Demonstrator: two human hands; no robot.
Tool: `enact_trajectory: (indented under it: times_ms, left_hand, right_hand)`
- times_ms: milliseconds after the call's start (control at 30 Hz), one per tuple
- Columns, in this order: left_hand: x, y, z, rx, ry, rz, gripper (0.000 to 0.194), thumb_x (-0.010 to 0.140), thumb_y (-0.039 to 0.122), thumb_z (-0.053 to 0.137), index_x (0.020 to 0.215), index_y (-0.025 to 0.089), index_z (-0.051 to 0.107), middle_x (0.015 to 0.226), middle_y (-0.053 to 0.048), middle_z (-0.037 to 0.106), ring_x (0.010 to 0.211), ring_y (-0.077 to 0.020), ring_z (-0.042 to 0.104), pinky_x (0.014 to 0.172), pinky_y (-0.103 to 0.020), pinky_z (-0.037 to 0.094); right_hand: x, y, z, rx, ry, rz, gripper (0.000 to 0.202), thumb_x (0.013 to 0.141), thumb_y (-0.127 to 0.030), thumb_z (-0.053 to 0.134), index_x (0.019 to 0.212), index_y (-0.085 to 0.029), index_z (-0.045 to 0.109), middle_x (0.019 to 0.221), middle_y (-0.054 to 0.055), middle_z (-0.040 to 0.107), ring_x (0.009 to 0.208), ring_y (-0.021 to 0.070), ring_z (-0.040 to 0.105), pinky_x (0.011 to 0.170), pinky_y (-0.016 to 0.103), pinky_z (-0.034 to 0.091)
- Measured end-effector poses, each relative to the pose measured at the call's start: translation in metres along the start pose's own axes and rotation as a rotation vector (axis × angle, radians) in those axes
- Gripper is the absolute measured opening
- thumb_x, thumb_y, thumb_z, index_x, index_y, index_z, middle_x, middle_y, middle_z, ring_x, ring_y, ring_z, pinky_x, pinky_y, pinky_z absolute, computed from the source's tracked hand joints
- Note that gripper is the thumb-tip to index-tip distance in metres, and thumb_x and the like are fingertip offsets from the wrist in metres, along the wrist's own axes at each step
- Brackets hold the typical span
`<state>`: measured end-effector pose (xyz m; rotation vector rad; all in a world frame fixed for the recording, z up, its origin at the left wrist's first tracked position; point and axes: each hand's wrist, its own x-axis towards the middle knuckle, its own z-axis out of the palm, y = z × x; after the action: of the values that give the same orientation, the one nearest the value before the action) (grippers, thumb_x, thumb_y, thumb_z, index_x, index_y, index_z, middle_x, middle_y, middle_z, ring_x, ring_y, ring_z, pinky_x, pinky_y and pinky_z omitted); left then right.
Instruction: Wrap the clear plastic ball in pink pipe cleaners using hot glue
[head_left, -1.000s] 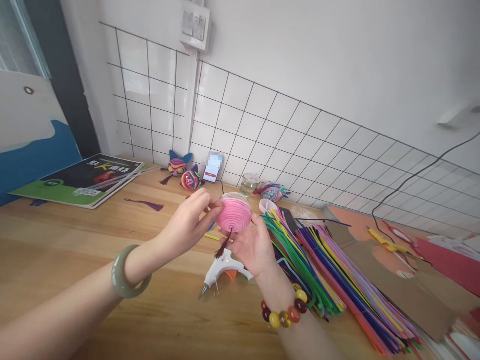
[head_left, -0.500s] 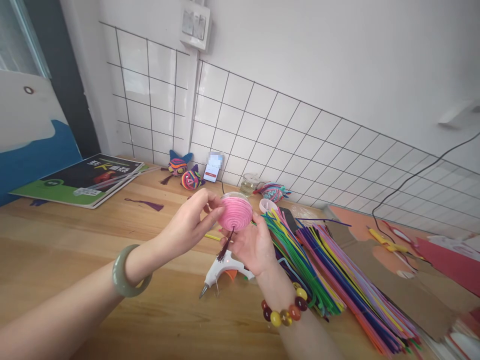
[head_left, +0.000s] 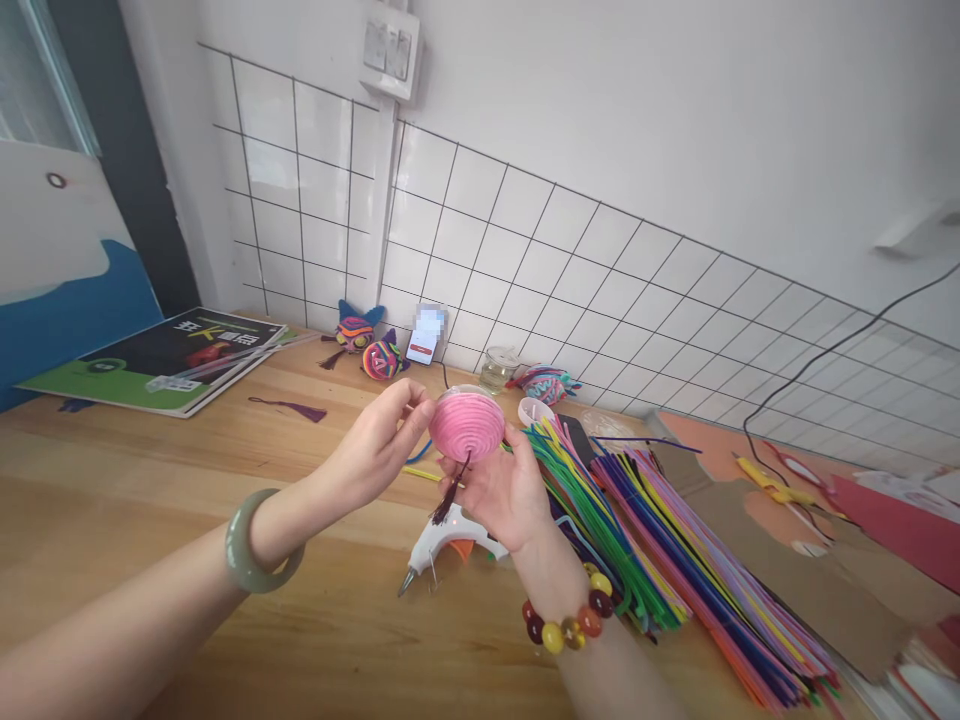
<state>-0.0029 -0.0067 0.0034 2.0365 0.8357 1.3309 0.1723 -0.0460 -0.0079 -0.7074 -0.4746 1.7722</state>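
A pink ball (head_left: pixel 466 428) wound in coiled pipe cleaner, with a pale rim at its far top, is held up over the table. A dark tassel (head_left: pixel 448 503) hangs from the middle of its coil. My right hand (head_left: pixel 504 492) cradles it from below and the right, thumb on its side. At its left edge my left hand (head_left: pixel 390 435) is closed, thumb and forefinger pinched together; what lies between them is hidden. Beneath the hands lies a white glue gun (head_left: pixel 442 540), nozzle to the left. A yellow pipe cleaner (head_left: pixel 424 474) and a blue strip show below the left fingers.
Bundles of coloured pipe cleaners (head_left: pixel 697 560) lie at right, beside cardboard (head_left: pixel 810 590) with a yellow-handled tool (head_left: pixel 772 487). Along the wall stand striped craft figures (head_left: pixel 384 357), a phone (head_left: pixel 427 335) and a glass jar (head_left: pixel 498 369). A purple tassel (head_left: pixel 300 408) and magazine (head_left: pixel 172 360) lie left.
My left thumb and forefinger have slid left from the ball's face to its edge. The ball has turned slightly in my right hand. A blue strip now shows under my left hand.
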Motion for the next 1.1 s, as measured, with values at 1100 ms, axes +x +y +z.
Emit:
enact_trajectory:
  times_ms: [1100]
  left_hand:
    - [0.010, -0.030, -0.002, 0.294, 0.212, -0.121, 0.013, 0.089, 0.030, 0.058, 0.081, 0.020, 0.061, 0.083, -0.003, 0.068, 0.078, -0.0201, 0.064, 0.073, -0.032, 0.050]
  right_hand:
    - [-0.012, -0.032, -0.003, 0.152, -0.074, -0.115, 0.039, 0.088, -0.048, 0.046, 0.102, -0.015, 0.059, 0.087, 0.010, 0.066, 0.070, 0.0184, 0.060, 0.062, 0.032, 0.053]
